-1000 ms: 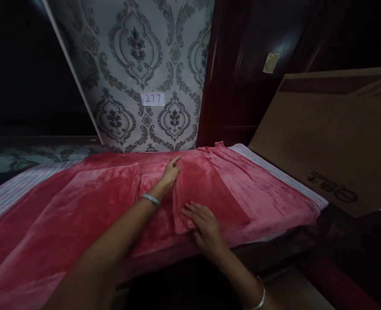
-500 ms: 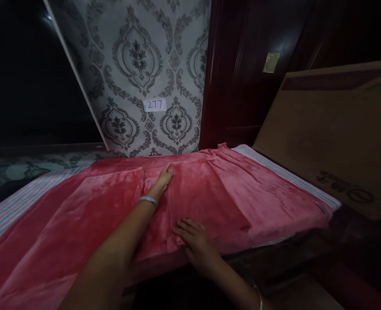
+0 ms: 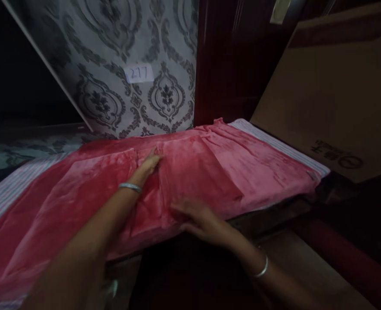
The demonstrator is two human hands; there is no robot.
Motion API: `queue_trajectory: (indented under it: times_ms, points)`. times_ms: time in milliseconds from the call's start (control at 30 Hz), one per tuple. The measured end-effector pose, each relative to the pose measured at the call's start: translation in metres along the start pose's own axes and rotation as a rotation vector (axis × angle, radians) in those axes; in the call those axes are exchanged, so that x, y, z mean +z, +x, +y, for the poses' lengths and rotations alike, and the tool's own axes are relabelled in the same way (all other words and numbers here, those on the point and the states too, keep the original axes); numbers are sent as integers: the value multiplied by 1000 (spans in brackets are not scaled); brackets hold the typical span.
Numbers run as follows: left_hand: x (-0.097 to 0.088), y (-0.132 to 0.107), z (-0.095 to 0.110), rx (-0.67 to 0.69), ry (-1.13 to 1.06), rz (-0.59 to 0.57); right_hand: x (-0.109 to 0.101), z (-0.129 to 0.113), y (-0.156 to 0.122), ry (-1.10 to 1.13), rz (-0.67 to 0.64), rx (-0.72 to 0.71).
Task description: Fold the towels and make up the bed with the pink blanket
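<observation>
A red plush cloth (image 3: 203, 172) lies spread and folded in layers in front of me; whether it is a blanket or a garment I cannot tell. My left hand (image 3: 153, 159) rests near its far side, along the inner edge of the right folded panel, fingers extended and apart. Around that wrist is a pale bangle (image 3: 130, 186). My right hand (image 3: 198, 215), blurred, is at the near edge of the same panel, fingers stretched out and thumb apart. Whether it still touches the cloth is unclear. The left folded panel (image 3: 90, 185) lies flat beside my left forearm.
Under the cloth shows a striped sheet (image 3: 32, 174). A large cardboard box (image 3: 332, 99) leans at the right. Behind stand a patterned wall with a paper label (image 3: 139, 73) reading 277 and a dark red panel (image 3: 225, 64). At the left is a dark screen (image 3: 19, 77).
The view has tipped downward, so everything sits higher in the picture. My right hand has shifted slightly over the near edge and blurred. My left hand stays at the panel's far edge.
</observation>
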State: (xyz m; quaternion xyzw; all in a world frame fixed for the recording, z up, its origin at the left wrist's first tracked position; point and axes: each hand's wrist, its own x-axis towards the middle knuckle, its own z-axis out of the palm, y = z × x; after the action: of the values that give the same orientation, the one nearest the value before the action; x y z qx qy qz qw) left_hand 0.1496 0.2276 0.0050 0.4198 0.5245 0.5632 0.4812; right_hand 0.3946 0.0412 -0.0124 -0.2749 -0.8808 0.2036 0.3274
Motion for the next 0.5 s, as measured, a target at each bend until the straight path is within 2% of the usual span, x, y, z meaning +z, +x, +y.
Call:
queue_trajectory:
  times_ms: [133,233,333,500]
  points:
    - [-7,-47,-3,-86,90,-97,-54,31,-29,-53,361,177]
    - [-13,-91,-5,-74,149,-176,-77,55,-51,-172,503,230]
    - [-19,-131,-10,-3,252,-212,-78,71,-66,-211,509,215]
    - [-22,-181,-22,399,684,-73,-67,78,-75,-185,408,240]
